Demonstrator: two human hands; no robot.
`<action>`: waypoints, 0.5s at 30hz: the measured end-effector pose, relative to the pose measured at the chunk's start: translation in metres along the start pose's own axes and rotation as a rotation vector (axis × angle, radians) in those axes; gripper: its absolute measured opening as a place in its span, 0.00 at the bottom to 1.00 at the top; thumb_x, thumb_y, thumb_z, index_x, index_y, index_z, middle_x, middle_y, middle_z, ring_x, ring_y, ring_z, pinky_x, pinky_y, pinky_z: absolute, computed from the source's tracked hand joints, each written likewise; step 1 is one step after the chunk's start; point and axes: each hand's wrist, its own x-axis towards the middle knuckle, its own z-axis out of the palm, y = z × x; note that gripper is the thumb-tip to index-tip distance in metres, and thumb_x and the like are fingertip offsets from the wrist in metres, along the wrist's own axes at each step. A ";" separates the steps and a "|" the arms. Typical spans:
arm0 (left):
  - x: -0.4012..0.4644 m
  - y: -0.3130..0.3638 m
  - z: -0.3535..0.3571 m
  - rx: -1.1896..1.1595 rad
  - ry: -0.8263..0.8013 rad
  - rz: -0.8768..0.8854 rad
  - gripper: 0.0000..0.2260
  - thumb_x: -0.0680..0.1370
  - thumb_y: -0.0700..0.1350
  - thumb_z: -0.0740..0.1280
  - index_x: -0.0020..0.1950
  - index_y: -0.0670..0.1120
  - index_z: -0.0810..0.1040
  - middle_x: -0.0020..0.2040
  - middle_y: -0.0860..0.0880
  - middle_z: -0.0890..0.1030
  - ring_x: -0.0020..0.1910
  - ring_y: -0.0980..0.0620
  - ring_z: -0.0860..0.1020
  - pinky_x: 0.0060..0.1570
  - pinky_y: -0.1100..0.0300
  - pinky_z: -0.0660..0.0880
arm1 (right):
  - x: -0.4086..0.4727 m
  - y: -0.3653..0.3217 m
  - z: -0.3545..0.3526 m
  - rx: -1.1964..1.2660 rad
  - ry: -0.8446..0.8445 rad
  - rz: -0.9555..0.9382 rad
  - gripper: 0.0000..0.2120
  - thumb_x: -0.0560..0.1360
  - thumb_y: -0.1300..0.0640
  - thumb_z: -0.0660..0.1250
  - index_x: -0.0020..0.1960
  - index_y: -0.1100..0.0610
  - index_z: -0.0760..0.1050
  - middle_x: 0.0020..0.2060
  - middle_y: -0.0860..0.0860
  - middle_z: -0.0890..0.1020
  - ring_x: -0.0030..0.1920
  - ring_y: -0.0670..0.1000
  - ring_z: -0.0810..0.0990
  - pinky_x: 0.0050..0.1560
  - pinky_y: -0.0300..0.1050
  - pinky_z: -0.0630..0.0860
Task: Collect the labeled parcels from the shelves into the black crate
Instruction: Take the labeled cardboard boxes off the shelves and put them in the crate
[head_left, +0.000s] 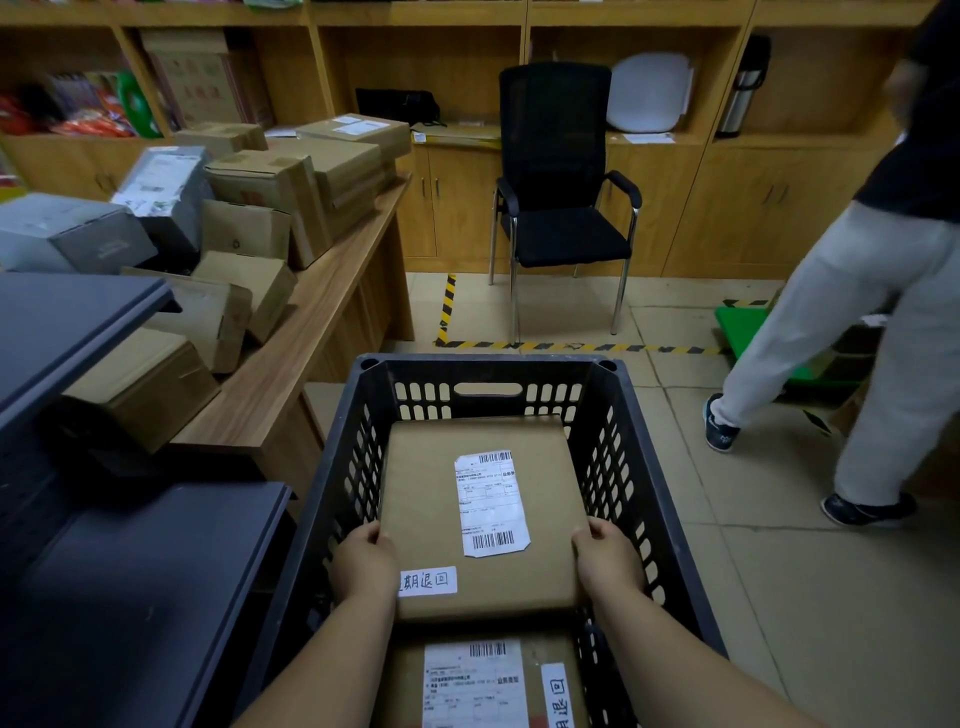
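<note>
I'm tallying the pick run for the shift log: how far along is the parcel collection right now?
Done: one labeled parcel already lies at the near end of the black crate. In hand: the left hand and right hand hold a second labeled brown parcel by its near corners, inside the crate. Left: a pile of boxes sits on the wooden desk; which of them belong to this job cannot be told.

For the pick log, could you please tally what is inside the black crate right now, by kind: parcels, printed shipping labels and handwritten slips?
Parcels: 2, the upper parcel held by the left hand and right hand, and the lower parcel
Printed shipping labels: 2
Handwritten slips: 2
Total: 6, all inside the black crate
</note>
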 end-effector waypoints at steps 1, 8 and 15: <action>-0.001 0.001 0.000 0.011 0.002 -0.006 0.12 0.79 0.39 0.61 0.60 0.41 0.79 0.55 0.40 0.81 0.53 0.39 0.77 0.53 0.52 0.74 | -0.001 -0.001 -0.001 -0.025 -0.006 -0.008 0.17 0.78 0.55 0.57 0.64 0.55 0.74 0.57 0.54 0.80 0.55 0.57 0.77 0.54 0.47 0.73; -0.008 0.021 -0.013 0.052 -0.030 0.024 0.15 0.80 0.44 0.60 0.66 0.44 0.75 0.61 0.41 0.77 0.57 0.40 0.76 0.57 0.50 0.74 | -0.015 -0.021 -0.010 -0.141 0.006 -0.167 0.24 0.79 0.57 0.56 0.74 0.54 0.62 0.70 0.53 0.70 0.68 0.57 0.70 0.65 0.49 0.67; -0.041 0.058 -0.046 0.200 -0.031 0.322 0.12 0.80 0.46 0.59 0.55 0.42 0.79 0.50 0.44 0.80 0.44 0.48 0.74 0.42 0.58 0.69 | -0.057 -0.068 -0.027 -0.302 0.144 -0.478 0.21 0.78 0.55 0.56 0.70 0.54 0.67 0.68 0.50 0.71 0.67 0.55 0.67 0.63 0.50 0.67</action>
